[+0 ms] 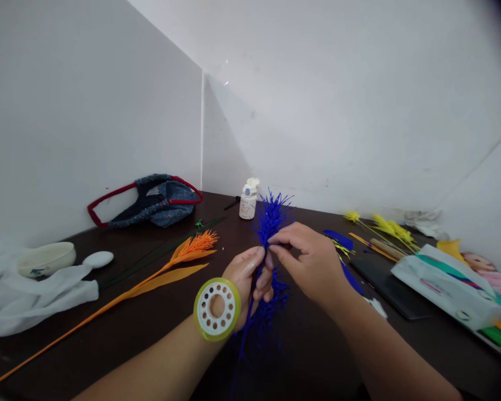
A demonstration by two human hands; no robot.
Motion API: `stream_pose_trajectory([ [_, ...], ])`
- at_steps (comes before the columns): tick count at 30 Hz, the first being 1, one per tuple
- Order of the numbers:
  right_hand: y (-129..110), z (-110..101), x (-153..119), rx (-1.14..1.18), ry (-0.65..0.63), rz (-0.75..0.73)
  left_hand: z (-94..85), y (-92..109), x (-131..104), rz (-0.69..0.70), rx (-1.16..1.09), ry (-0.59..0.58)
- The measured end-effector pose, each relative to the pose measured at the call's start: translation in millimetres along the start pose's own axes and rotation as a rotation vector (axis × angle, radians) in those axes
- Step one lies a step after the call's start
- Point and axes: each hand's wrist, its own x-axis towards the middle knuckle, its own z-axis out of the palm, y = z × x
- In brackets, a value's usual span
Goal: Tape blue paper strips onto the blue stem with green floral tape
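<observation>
My left hand (256,273) is closed around the thin stem of a blue artificial wheat ear (272,218), which stands upright. At the base of the bristly head, the thumb and forefinger of my right hand (307,256) pinch the blue piece. A roll of clear yellowish tape (217,332) with a white core lies against my left wrist. Below my hands, more blue fringed strips (271,303) rest on the dark table, partly hidden by my left hand. An orange artificial wheat stalk (198,245) with long leaves lies to the left.
A white bottle (247,201) stands behind the blue ear. At left are a denim bag (162,200), a bowl (48,259), a white spoon (98,259) and white cloth (45,303). Rightward lie yellow wheat ears (390,227), a black flat object (390,289), a tissue pack (448,284) and a doll (480,262).
</observation>
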Motion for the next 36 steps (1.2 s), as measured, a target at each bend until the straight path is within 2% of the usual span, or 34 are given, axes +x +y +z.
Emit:
stream_pose_trajectory([
  [6,-1.3,1.0,-0.2,-0.010,0.007,-0.006,0.8,-3.0,-0.5,0.030,0.065,0.032],
  [9,-1.4,2.4,-1.1,0.075,0.043,0.069,-3.8,-5.7,1.1,0.079,0.158,0.059],
  [11,0.3,6.1,-4.1,0.234,0.164,0.182,-8.9,-4.6,1.9,0.113,0.301,0.061],
  [14,5.9,17.5,-16.4,0.558,0.478,0.400,-15.0,4.0,0.9,0.176,0.615,0.054],
  [15,7.9,22.2,-22.8,0.682,0.530,0.493,-15.7,8.0,0.0,0.207,0.715,0.056],
  [16,9.4,26.7,-29.9,0.818,0.507,0.595,-15.7,12.0,-0.8,0.242,0.813,0.061],
  [18,10.3,34.0,-44.6,1.105,0.291,0.749,-14.0,18.2,-2.3,0.318,1.013,0.077],
  [20,8.4,37.9,-56.3,1.286,0.069,0.751,-11.4,20.8,-2.9,0.387,1.161,0.075],
  [21,6.8,38.8,-60.2,1.313,0.014,0.716,-10.2,20.8,-3.1,0.409,1.207,0.063],
  [24,2.7,39.2,-64.0,1.256,0.001,0.676,-8.7,17.6,-3.3,0.415,1.253,0.014],
  [31,1.7,38.7,-60.1,1.162,0.063,0.769,-12.4,13.1,-3.3,0.280,1.320,-0.021],
  [36,1.4,36.7,-59.2,1.072,0.108,0.836,-11.3,15.4,-3.2,0.233,1.486,-0.070],
])
